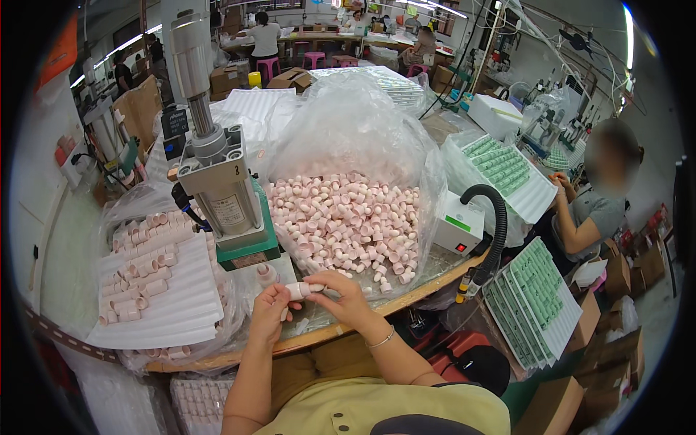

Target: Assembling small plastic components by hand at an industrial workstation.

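**Fitting pink caps by the press**

Holding one small pink cap (298,290) between them, both hands meet just in front of the press (221,190). The left hand (270,310) pinches the cap from below with fingers curled narrow; the right hand (341,296) closes over its other end, fingertips tight on it. The cap sits at the near edge of the table (406,293), a little to the right of the press base.

From the single head view, the work looks partly done, as a judgement only. To the right of the press, a clear plastic bag (355,145) lies open and full of loose pink caps (348,221), so a large supply seems left. To the left of the press, a white ridged tray (170,304) carries rows of pink pieces (141,272) laid side by side, filling its upper part while its lower part is bare. Whether those rows are finished pieces cannot be told.

Farther right of the press, beyond a white box (458,225) and a black hose (499,225), another person (591,210) handles trays of green pieces (536,286).
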